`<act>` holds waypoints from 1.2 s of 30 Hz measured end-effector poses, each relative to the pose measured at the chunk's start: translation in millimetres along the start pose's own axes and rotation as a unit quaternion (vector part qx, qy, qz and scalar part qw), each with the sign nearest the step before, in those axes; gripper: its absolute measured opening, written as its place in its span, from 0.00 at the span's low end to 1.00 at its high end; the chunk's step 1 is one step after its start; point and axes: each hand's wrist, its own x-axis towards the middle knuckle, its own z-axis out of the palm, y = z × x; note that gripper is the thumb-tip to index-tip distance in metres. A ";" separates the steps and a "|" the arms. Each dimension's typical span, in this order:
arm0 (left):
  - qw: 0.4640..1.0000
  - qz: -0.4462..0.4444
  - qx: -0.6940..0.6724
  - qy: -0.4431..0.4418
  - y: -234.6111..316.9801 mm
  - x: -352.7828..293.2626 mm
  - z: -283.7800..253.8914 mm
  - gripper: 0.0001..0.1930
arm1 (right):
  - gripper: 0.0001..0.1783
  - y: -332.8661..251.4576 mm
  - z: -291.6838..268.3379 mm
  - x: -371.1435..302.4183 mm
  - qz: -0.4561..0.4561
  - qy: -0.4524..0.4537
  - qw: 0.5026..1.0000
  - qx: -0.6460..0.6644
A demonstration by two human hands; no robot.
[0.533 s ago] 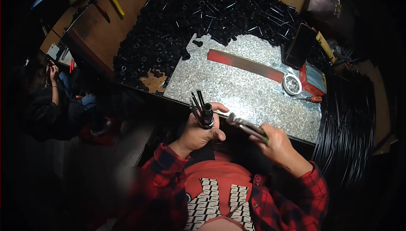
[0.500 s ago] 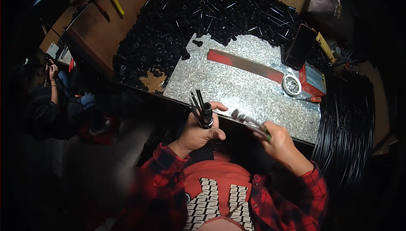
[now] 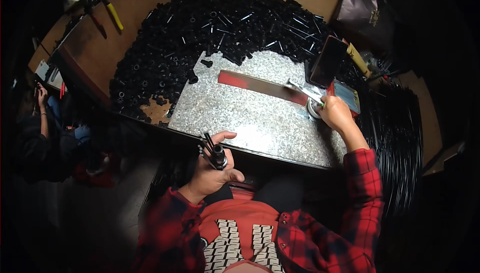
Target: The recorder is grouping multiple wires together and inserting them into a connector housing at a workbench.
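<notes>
Near the table's front edge, my left hand (image 3: 210, 177) holds a black tubular part (image 3: 218, 154) upright, its hollow end facing up. Several thin black rods (image 3: 205, 143) stick up beside the part in the same grip. The index finger and thumb reach out to the right. At the table's right side, my right hand (image 3: 336, 114) is closed on a slim silver metal tool (image 3: 306, 90) with a bit of green at the fingers. The tool's exact kind is unclear. That hand is over a small white round dish (image 3: 313, 109), partly hiding it.
A flat red-and-brown bar (image 3: 260, 87) lies on the speckled slab (image 3: 225, 113). Behind rises a big heap of black parts (image 3: 200, 28). On the right are a dark phone-like device (image 3: 328, 61), a red box (image 3: 350, 98) and long black rods (image 3: 395, 143). Another person (image 3: 45, 118) sits far left.
My right hand has moved away to the far right with the silver tool, up to the white dish. My left hand still holds the tubular part and rods. The whole view has shifted.
</notes>
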 end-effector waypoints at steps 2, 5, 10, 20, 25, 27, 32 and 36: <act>0.999 0.007 0.035 -0.026 -0.6 -0.4 -1.0 0.45 | 0.10 2.6 7.2 5.3 -0.010 -0.034 0.999 -0.029; 0.999 -0.003 0.033 -0.029 0.9 -1.9 0.3 0.44 | 0.11 0.7 11.6 11.3 -0.013 -0.044 0.998 -0.033; 0.999 -0.020 0.028 -0.029 1.2 -2.3 1.0 0.44 | 0.11 -1.4 12.9 14.1 0.000 -0.044 0.999 -0.021; 0.996 -0.019 0.073 -0.043 3.1 0.1 1.1 0.44 | 0.11 -2.1 10.7 12.2 -0.040 -0.029 0.999 0.010; 0.997 -0.049 0.037 -0.049 6.2 -1.2 1.8 0.46 | 0.10 1.4 13.4 11.8 -0.004 -0.026 0.999 0.027; 0.997 -0.029 0.050 -0.047 3.5 -1.9 2.4 0.44 | 0.10 3.7 16.4 10.9 -0.006 -0.010 1.000 0.029; 0.998 -0.020 0.047 -0.043 8.0 -3.8 8.5 0.42 | 0.09 1.4 12.1 0.2 0.012 0.045 0.998 0.046; 0.998 -0.020 0.051 -0.040 8.2 -2.6 13.3 0.43 | 0.09 -12.0 6.1 -17.3 -0.008 0.124 0.977 0.172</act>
